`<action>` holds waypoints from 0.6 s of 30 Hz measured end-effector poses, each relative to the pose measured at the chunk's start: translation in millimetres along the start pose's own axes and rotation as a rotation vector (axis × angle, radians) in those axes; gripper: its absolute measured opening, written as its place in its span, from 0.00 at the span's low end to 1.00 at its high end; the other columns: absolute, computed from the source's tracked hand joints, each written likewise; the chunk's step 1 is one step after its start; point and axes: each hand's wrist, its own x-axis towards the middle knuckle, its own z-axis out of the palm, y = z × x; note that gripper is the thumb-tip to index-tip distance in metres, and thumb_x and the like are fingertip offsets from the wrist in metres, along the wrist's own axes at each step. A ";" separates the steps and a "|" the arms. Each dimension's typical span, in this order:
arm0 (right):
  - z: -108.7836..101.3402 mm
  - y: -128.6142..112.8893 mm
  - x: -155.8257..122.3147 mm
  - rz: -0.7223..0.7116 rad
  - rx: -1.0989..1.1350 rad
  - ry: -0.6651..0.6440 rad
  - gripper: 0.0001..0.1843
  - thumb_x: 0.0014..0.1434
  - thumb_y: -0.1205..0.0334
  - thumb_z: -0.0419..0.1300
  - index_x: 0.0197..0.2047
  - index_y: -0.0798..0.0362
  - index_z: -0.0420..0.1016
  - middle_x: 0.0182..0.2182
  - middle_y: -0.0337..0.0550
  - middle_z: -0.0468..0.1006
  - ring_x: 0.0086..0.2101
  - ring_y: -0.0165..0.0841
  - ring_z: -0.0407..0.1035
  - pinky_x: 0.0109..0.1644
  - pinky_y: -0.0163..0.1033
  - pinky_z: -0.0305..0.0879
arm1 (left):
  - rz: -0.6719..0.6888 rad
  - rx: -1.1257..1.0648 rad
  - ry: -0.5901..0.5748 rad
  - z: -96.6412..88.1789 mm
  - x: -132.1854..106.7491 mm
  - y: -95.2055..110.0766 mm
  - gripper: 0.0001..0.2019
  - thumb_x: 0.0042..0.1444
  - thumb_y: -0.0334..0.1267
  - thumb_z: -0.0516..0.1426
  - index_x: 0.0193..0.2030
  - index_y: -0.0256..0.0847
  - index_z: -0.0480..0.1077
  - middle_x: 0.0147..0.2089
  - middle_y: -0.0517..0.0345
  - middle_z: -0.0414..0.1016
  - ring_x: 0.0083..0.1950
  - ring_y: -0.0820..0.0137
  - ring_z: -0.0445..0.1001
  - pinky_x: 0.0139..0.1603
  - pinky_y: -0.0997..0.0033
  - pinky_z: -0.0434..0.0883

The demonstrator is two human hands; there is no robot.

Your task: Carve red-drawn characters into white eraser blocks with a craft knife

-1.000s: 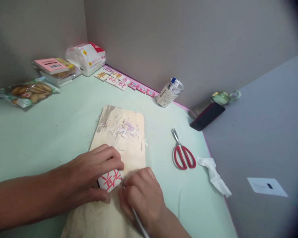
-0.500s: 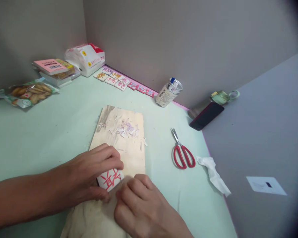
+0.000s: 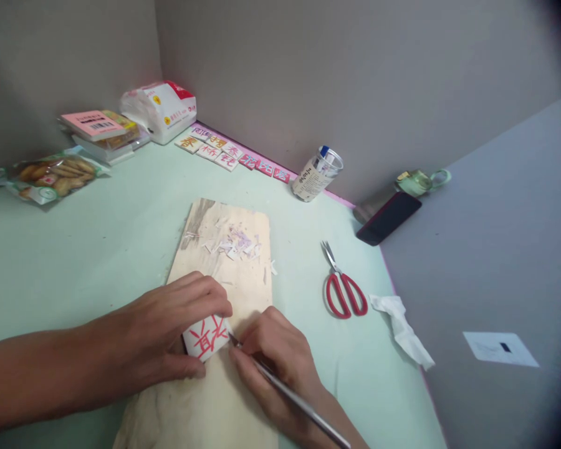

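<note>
My left hand (image 3: pixel 187 330) grips a small white square block (image 3: pixel 206 338) between thumb and fingers, pressed on a wooden board (image 3: pixel 243 293). Red strokes of a written character cover the block's top face. My right hand (image 3: pixel 280 362) is closed around a slim metal craft knife (image 3: pixel 294 399), held like a pen. Its tip meets the right edge of the block, while the handle slants back toward the lower right. Pale and purple shavings (image 3: pixel 238 243) lie scattered on the board's far part.
Red-handled scissors (image 3: pixel 343 287) and a crumpled tissue (image 3: pixel 404 330) lie to the right. Along the back wall stand a can (image 3: pixel 316 174), a phone (image 3: pixel 389 218), a green cup (image 3: pixel 416 183) and several lettered tiles (image 3: pixel 208 149). Tissue pack (image 3: pixel 161 109), books (image 3: pixel 93 125) and snack bag (image 3: pixel 51 174) sit back left.
My right hand has turned from a fist-like hold to a pen-like hold, bringing the knife's handle into view. My left hand keeps the block in nearly the same place.
</note>
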 end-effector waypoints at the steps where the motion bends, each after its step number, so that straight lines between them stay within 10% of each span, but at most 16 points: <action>1: -1.0 -1.2 0.2 0.080 0.052 -0.015 0.16 0.74 0.69 0.62 0.34 0.47 0.65 0.29 0.36 0.75 0.31 0.33 0.68 0.34 0.38 0.64 | -0.003 -0.006 -0.002 0.1 0.1 0.1 0.28 0.60 0.26 0.66 0.63 0.53 0.69 0.60 0.60 0.78 0.60 0.58 0.75 0.61 0.63 0.72; 7: -3.5 -5.0 0.7 0.348 0.215 -0.034 0.15 0.70 0.66 0.64 0.31 0.48 0.66 0.30 0.36 0.73 0.30 0.31 0.66 0.33 0.37 0.61 | -0.009 -0.056 -0.001 2.2 -0.1 -1.5 0.26 0.60 0.26 0.66 0.62 0.52 0.69 0.60 0.61 0.77 0.60 0.59 0.74 0.60 0.63 0.70; 18: 2.2 -5.8 0.8 0.358 0.225 0.016 0.16 0.69 0.66 0.64 0.30 0.48 0.65 0.28 0.35 0.71 0.29 0.30 0.64 0.33 0.36 0.59 | -0.068 -0.054 -0.009 1.1 0.3 3.2 0.29 0.58 0.26 0.70 0.62 0.54 0.71 0.60 0.64 0.76 0.61 0.60 0.73 0.61 0.65 0.69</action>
